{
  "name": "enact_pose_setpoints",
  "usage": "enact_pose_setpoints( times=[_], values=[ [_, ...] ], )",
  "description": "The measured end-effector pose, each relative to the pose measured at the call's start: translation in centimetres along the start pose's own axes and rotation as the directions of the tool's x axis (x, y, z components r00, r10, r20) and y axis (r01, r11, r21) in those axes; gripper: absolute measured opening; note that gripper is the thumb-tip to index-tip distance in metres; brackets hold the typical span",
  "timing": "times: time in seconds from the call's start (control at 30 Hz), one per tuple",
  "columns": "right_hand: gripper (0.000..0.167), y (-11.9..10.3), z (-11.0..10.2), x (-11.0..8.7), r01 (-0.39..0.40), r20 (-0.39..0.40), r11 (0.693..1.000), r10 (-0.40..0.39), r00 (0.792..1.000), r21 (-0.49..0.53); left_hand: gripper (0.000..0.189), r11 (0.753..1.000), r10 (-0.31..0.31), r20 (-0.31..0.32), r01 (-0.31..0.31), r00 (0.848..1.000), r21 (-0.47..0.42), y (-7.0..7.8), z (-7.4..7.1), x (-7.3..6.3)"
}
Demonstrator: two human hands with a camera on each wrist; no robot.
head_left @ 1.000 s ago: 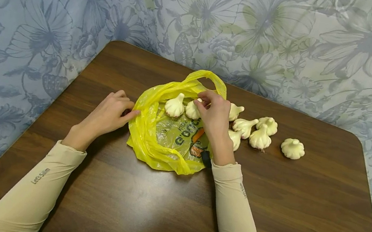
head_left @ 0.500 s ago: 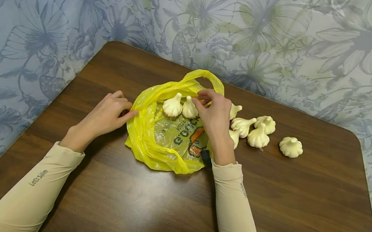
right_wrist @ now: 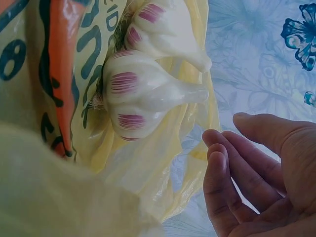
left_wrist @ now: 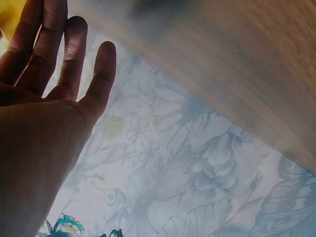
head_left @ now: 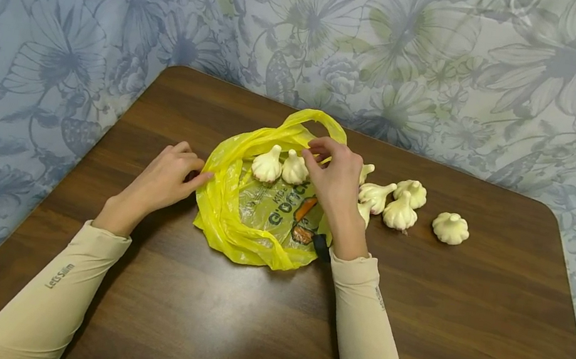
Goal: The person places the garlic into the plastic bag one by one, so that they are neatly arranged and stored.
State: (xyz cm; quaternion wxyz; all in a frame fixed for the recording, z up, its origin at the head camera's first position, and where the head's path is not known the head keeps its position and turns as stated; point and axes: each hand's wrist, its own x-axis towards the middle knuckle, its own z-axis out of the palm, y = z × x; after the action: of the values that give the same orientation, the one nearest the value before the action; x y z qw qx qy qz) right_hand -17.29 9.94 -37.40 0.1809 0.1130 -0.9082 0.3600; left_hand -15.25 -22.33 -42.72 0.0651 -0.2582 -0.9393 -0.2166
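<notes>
A yellow plastic bag (head_left: 224,219) lies with its mouth spread wide. Two garlic bulbs stand inside by its far wall: a left bulb (head_left: 267,165) and a right bulb (head_left: 295,169). At the bag's left rim, my left hand (head_left: 165,175) pinches the plastic between thumb and forefinger; the other fingers reach loosely past it. My right hand (head_left: 338,178) hovers over the bag's right side, fingers bent and slightly apart, holding nothing. In the right wrist view a gap separates those fingertips from the nearer garlic bulb (right_wrist: 133,94), whose skin has purple streaks.
Several more garlic bulbs (head_left: 400,211) lie on the brown table (head_left: 471,312) to the bag's right, partly behind the right hand. A single bulb (head_left: 451,228) sits farther right. Floral-patterned wallpaper (head_left: 454,74) rises behind the table's far edge.
My right hand has let go of the right garlic bulb inside the bag and drawn slightly back to the right. The left hand has stayed at the rim.
</notes>
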Motion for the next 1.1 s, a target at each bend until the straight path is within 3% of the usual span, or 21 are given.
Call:
enact_pose_setpoints(
  times=[0.37, 0.77, 1.1],
  values=[
    [0.018, 0.4, -1.1, -0.6, -0.016, -0.035, 0.998, 0.018, 0.999, 0.057, 0.020, 1.000, 0.009, -0.012, -0.009, 1.000, 0.001, 0.0, 0.1, 0.0],
    [0.015, 1.9, -4.0, -2.7, -0.017, -0.095, 0.999, 0.022, 0.995, 0.046, 0.020, 1.000, 0.001, -0.003, -0.001, 1.000, -0.001, 0.2, 0.0, 0.0],
    [0.015, 2.9, -4.6, -3.6, -0.026, -0.095, 0.999, 0.028, 0.995, 0.022, 0.020, 1.000, 0.002, -0.001, -0.002, 1.000, -0.002, 0.1, 0.1, 0.1]
  ],
)
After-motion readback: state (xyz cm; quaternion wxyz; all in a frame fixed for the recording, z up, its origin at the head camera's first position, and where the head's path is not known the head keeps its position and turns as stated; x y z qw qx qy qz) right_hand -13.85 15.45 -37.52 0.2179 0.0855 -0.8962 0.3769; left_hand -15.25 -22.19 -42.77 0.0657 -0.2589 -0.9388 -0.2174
